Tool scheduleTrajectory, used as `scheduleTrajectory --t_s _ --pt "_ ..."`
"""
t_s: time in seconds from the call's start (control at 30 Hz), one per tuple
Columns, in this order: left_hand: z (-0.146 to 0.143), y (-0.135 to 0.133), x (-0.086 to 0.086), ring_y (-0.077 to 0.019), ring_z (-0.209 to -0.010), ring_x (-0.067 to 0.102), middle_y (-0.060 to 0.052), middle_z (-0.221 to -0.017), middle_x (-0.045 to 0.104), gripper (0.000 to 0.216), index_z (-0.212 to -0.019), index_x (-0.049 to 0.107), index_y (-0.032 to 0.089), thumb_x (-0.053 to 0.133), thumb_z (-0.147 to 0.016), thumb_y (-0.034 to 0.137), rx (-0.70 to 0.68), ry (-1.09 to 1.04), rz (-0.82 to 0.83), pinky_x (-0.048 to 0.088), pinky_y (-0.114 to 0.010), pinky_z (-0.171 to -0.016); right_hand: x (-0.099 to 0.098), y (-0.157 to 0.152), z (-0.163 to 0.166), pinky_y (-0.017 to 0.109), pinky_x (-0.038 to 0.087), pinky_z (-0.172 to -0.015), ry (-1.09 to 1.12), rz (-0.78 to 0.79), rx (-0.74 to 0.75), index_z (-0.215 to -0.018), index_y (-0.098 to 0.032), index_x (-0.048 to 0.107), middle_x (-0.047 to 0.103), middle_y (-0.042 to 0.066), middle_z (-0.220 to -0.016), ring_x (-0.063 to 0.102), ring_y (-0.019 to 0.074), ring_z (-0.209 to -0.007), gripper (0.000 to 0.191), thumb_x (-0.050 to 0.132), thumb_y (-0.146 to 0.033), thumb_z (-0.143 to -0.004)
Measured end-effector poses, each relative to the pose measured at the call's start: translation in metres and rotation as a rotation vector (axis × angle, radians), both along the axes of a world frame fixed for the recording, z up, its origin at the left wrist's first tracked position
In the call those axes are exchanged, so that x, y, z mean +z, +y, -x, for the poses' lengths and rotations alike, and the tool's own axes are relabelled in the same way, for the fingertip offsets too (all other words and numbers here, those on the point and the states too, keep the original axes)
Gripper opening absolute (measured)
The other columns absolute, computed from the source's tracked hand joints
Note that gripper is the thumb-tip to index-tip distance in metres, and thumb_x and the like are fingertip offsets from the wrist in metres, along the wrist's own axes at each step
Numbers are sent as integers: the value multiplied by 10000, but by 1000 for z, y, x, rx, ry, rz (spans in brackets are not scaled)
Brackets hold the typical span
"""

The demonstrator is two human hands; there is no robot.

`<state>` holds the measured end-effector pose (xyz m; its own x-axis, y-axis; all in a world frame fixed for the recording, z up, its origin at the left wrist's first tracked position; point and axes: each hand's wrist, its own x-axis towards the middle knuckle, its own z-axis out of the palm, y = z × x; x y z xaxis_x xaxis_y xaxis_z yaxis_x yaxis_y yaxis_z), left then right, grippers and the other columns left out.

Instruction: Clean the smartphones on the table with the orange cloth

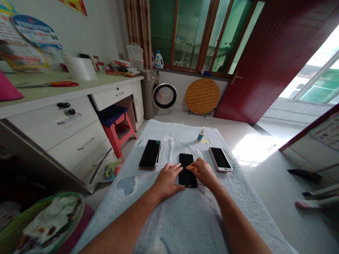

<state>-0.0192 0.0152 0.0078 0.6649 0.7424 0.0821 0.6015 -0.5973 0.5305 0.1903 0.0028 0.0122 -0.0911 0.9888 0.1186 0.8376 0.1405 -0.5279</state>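
A black smartphone [187, 178] lies face up on the cloth-covered table. My left hand [167, 177] holds it steady at its left side, fingers stretched over that edge and thumb at the lower left corner. Pinched in my right hand [203, 172] is a small orange cloth [189, 167], which touches the dark screen. Left of my hands rests another black phone [149, 153], apparently stacked on something. A white-framed phone [220, 158] lies to the right. Behind them stands a small spray bottle [200, 134] with a blue label.
Pale blue fabric [169, 233] covers the table. At left are a desk with drawers [79, 141], a red stool [119, 130] and a waste bin [79, 225]. A washing machine [149, 91] with its door open and a round wooden tabletop [202, 96] stand beyond.
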Motion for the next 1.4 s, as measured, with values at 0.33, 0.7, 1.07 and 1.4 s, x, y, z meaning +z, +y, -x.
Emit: scheduleTrajectory --t_s 0.33,0.7,1.07,1.4 --pt "1 2 -6 -296 -1224 455 -89 -1424 483 774 -1371 465 185 722 -712 497 -9 -52 -23 351 -416 -1057 -5 3 16 217 402 -724 -4 -52 50 -955 -218 727 556 24 -870 552 119 -785 214 537 -166 -871" --pt "0 1 -5 -291 -1256 442 -92 -1444 462 678 -1302 542 186 727 -711 461 14 -8 -16 347 -426 -1064 25 -17 20 177 404 -651 132 186 433 -901 -230 761 592 5 -853 556 88 -726 278 562 -88 -769" --pt "1 0 -2 -297 -1251 445 -86 -1446 461 685 -1323 528 208 731 -709 433 8 -29 5 352 -446 -1058 18 -9 -9 232 418 -683 54 116 160 -895 -216 762 598 32 -820 566 127 -730 202 584 -163 -815" --pt "1 0 -2 -295 -1230 450 -84 -1437 471 684 -1303 545 195 745 -689 423 14 -19 -22 366 -424 -1044 -9 19 2 220 419 -748 -18 -50 -76 -973 -204 728 562 27 -894 577 119 -789 223 520 -214 -895"
